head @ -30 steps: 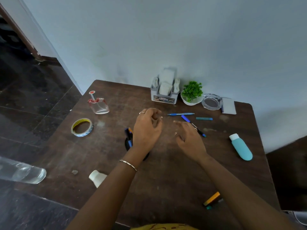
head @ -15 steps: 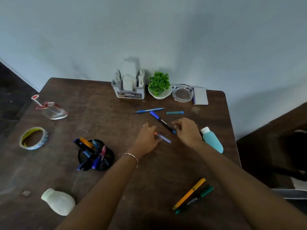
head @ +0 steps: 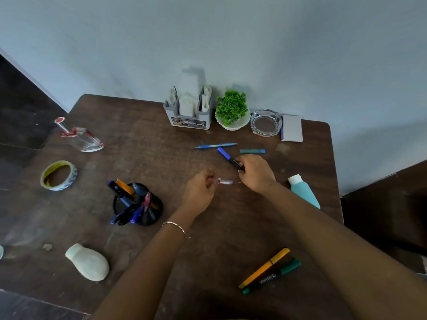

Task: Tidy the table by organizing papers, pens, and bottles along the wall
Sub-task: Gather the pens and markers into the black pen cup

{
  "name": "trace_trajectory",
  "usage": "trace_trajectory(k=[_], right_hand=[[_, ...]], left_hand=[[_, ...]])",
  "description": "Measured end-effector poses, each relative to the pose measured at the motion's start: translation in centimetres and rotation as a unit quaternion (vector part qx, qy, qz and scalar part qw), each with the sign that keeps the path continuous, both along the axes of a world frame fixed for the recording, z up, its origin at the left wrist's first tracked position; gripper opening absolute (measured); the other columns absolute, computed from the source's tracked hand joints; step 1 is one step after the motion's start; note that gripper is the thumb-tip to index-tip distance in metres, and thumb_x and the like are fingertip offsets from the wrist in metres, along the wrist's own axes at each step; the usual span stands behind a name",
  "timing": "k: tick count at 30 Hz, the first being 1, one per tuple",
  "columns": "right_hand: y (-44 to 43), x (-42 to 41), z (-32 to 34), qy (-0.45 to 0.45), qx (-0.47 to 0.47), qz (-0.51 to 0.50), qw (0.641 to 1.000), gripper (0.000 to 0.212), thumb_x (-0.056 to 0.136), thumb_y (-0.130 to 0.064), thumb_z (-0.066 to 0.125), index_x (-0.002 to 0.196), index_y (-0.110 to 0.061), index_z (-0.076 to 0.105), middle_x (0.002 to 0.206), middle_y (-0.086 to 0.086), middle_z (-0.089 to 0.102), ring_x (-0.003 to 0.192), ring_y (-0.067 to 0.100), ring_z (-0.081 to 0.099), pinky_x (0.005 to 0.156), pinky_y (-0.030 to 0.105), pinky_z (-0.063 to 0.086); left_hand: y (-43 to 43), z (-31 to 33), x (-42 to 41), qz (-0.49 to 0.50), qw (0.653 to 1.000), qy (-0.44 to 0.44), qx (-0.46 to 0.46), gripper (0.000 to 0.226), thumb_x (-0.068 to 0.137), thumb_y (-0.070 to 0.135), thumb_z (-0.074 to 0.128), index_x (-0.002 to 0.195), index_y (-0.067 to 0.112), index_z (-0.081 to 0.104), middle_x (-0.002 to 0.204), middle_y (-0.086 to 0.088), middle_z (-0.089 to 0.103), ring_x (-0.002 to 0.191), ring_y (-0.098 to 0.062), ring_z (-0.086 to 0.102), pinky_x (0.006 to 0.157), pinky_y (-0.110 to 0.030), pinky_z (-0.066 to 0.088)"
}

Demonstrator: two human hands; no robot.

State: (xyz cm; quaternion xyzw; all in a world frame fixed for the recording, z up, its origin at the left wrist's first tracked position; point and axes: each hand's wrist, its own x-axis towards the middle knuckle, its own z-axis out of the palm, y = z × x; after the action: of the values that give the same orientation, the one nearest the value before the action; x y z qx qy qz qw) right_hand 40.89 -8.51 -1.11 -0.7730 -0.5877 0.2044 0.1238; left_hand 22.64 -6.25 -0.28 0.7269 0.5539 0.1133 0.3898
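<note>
My left hand (head: 200, 189) pinches a short pink-and-lilac pen (head: 224, 182) just above the table's middle. My right hand (head: 255, 174) closes on the black end of a blue-capped marker (head: 225, 154) that lies on the table. A blue pen (head: 216, 145) and a teal stick (head: 251, 151) lie beyond them. A black mesh pen cup (head: 141, 207) holding several pens stands left of my left hand. A teal bottle (head: 303, 191) lies to the right, a white bottle (head: 89, 262) at the front left. An orange marker (head: 264, 267) and a green marker (head: 272, 277) lie near the front.
Against the wall stand a grey paper holder (head: 189, 112), a potted green plant (head: 232, 110), a glass ashtray (head: 265, 122) and a small notepad (head: 292, 128). A glass perfume bottle (head: 79, 138) and a tape roll (head: 59, 175) lie at the left of the brown table (head: 138, 139).
The view swung right over the table. My left hand took hold of the pink-and-lilac pen and lifted it slightly. My right hand moved onto the blue-capped marker.
</note>
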Motion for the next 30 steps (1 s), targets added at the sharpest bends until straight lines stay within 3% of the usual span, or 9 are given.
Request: trace_trajectory(k=[5, 9, 12, 17, 19, 22, 25, 27, 30], right_hand=[[-1.1, -1.3, 2.0, 0.172, 0.025, -0.105, 0.979, 0.058, 0.077, -0.009, 0.07, 0.132, -0.014, 0.054, 0.096, 0.004, 0.068, 0.085, 0.021, 0.067, 0.082, 0.035, 0.054], [-2.7, -4.1, 4.7, 0.338, 0.092, -0.109, 0.93, 0.091, 0.073, 0.004, 0.072, 0.143, -0.034, 0.029, 0.092, 0.017, 0.063, 0.08, 0.029, 0.067, 0.079, 0.039, 0.058], [-3.5, -7.0, 7.2, 0.41, 0.124, -0.084, 0.9, 0.092, 0.075, 0.009, 0.07, 0.132, -0.05, 0.028, 0.085, 0.014, 0.06, 0.079, 0.019, 0.064, 0.077, 0.024, 0.056], [-3.0, -12.4, 10.4, 0.426, 0.114, -0.003, 0.898, 0.034, 0.082, 0.005, 0.068, 0.11, -0.013, 0.058, 0.09, 0.004, 0.062, 0.081, 0.013, 0.062, 0.078, 0.021, 0.053], [-2.6, -14.5, 11.0, 0.423, 0.114, 0.016, 0.899, 0.023, 0.083, 0.002, 0.068, 0.1, -0.011, 0.062, 0.092, 0.005, 0.065, 0.08, 0.01, 0.063, 0.077, 0.017, 0.052], [-1.8, -17.1, 11.3, 0.405, 0.122, 0.02, 0.906, 0.019, 0.083, 0.0, 0.069, 0.098, -0.009, 0.063, 0.092, 0.004, 0.068, 0.08, 0.007, 0.065, 0.076, 0.015, 0.051], [-1.0, -18.9, 11.0, 0.384, 0.123, 0.015, 0.915, 0.024, 0.082, 0.001, 0.069, 0.102, -0.01, 0.06, 0.091, -0.001, 0.066, 0.081, 0.008, 0.066, 0.079, 0.017, 0.052], [-0.8, -19.8, 10.7, 0.357, 0.122, 0.021, 0.926, 0.027, 0.082, -0.002, 0.069, 0.103, -0.014, 0.058, 0.09, -0.003, 0.067, 0.083, 0.01, 0.067, 0.082, 0.021, 0.052], [-0.6, -20.7, 10.6, 0.323, 0.122, 0.019, 0.938, 0.025, 0.085, -0.009, 0.068, 0.105, -0.017, 0.056, 0.094, -0.002, 0.067, 0.086, 0.009, 0.067, 0.079, 0.02, 0.051]], left_hand=[[-1.5, 3.1, -2.4, 0.107, 0.985, -0.125, -0.052, 0.014, 0.088, 0.027, 0.065, 0.099, 0.019, 0.062, 0.094, 0.003, 0.066, 0.089, -0.013, 0.064, 0.08, -0.031, 0.055], [-2.6, 6.3, -4.7, 0.119, 0.969, -0.212, -0.051, 0.01, 0.087, 0.026, 0.067, 0.095, 0.02, 0.063, 0.088, 0.002, 0.067, 0.084, -0.012, 0.065, 0.076, -0.03, 0.055], [-2.4, 8.4, -7.2, 0.123, 0.958, -0.26, -0.019, 0.01, 0.088, 0.022, 0.067, 0.096, 0.017, 0.065, 0.08, 0.005, 0.064, 0.073, -0.009, 0.06, 0.071, -0.034, 0.053], [-1.0, 10.7, -13.7, 0.204, 0.925, -0.321, 0.004, 0.01, 0.092, 0.022, 0.061, 0.092, 0.013, 0.064, 0.064, 0.003, 0.058, 0.054, -0.004, 0.053, 0.054, -0.023, 0.046], [-0.3, 10.6, -16.6, 0.232, 0.92, -0.316, 0.006, 0.016, 0.096, 0.023, 0.055, 0.094, 0.009, 0.063, 0.064, 0.001, 0.055, 0.051, 0.001, 0.05, 0.054, -0.018, 0.045], [0.3, 9.7, -19.9, 0.239, 0.929, -0.283, -0.013, 0.026, 0.099, 0.022, 0.048, 0.097, 0.0, 0.061, 0.07, -0.003, 0.053, 0.053, -0.001, 0.047, 0.054, -0.017, 0.041], [0.7, 8.5, -22.4, 0.222, 0.947, -0.233, -0.02, 0.036, 0.097, 0.03, 0.052, 0.1, -0.003, 0.063, 0.077, -0.009, 0.055, 0.066, -0.014, 0.049, 0.066, -0.034, 0.043], [0.6, 8.1, -23.2, 0.211, 0.955, -0.21, -0.015, 0.04, 0.089, 0.042, 0.056, 0.099, 0.004, 0.065, 0.078, -0.008, 0.058, 0.069, -0.017, 0.051, 0.069, -0.039, 0.043], [0.5, 7.9, -23.7, 0.185, 0.964, -0.189, -0.008, 0.026, 0.093, 0.036, 0.057, 0.099, 0.012, 0.066, 0.077, -0.002, 0.06, 0.073, -0.016, 0.054, 0.072, -0.041, 0.048]])
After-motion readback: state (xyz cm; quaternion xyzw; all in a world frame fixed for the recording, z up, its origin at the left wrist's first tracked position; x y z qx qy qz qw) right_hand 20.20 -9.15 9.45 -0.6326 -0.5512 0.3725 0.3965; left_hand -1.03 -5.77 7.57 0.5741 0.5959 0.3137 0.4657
